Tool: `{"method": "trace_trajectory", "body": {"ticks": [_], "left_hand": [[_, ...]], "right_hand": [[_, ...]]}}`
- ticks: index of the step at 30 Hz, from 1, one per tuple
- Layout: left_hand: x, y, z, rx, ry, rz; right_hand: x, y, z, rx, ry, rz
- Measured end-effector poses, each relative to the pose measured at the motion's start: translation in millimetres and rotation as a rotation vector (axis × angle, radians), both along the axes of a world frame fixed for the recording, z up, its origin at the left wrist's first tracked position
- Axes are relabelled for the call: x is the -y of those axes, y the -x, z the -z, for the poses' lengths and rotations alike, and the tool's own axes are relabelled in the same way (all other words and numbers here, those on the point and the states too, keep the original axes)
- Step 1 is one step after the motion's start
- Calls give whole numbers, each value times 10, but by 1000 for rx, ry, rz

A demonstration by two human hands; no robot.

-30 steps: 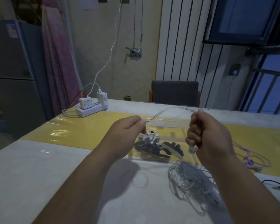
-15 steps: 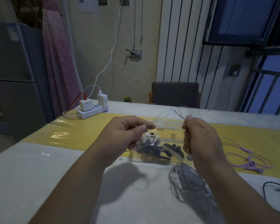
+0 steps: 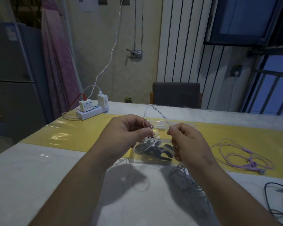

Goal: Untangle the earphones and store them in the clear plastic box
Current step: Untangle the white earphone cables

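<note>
Left hand: the left hand [image 3: 129,132] has its fingers curled in, thumb and forefinger pinching the thin cord of the white earphones [image 3: 155,108].
Right hand: the right hand [image 3: 188,142] is pinching the same cord at its fingertips, close to the left.
Cord: it arches up in a narrow loop between the two pinches, and the rest trails down under the right hand into a loose heap [image 3: 185,181] on the tabletop [image 3: 55,176].
Box: the clear plastic box [image 3: 147,161] sits right below the hands with dark pieces already inside; I can't tell how the lid stands.
Risk one: pull the hands apart too fast and a hidden knot in that heap likely cinches tight.
Risk two: the trailing strands could drag across the box and shove it.
Risk three: the purple earphones [image 3: 250,163] and the black cable [image 3: 271,198] lie off to the right, so a wide sweep might snag them.
</note>
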State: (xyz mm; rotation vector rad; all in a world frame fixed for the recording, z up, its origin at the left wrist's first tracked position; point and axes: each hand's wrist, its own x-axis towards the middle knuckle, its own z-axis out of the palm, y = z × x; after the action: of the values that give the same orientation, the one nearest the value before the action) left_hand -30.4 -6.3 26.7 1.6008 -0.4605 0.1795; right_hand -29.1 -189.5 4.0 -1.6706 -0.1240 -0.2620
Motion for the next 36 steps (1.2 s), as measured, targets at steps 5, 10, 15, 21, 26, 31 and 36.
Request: {"method": "trace_trajectory", "body": {"ticks": [5,10,15,21,26,31,36], "left_hand": [[6,11,1,-17,76,76],[-19,14,-7,-71,56,98],[6,47,-24,-183,63,154],[-32,61,-16,-260,-74,204],[-22,55,12,-278,55,289],[-19,26,-2,-253,222,262],[6,15,-26,-197,279,139]], "right_hand": [[-22,20,-13,-20,-4,-3],[-2,19,-28,-16,-62,37],[7,-7,-6,-7,-44,66],[23,8,-50,-1,-93,122],[21,27,-57,-17,-87,103],[10,22,-38,-33,-35,63],[-44,103,-92,-92,-33,-126]]}}
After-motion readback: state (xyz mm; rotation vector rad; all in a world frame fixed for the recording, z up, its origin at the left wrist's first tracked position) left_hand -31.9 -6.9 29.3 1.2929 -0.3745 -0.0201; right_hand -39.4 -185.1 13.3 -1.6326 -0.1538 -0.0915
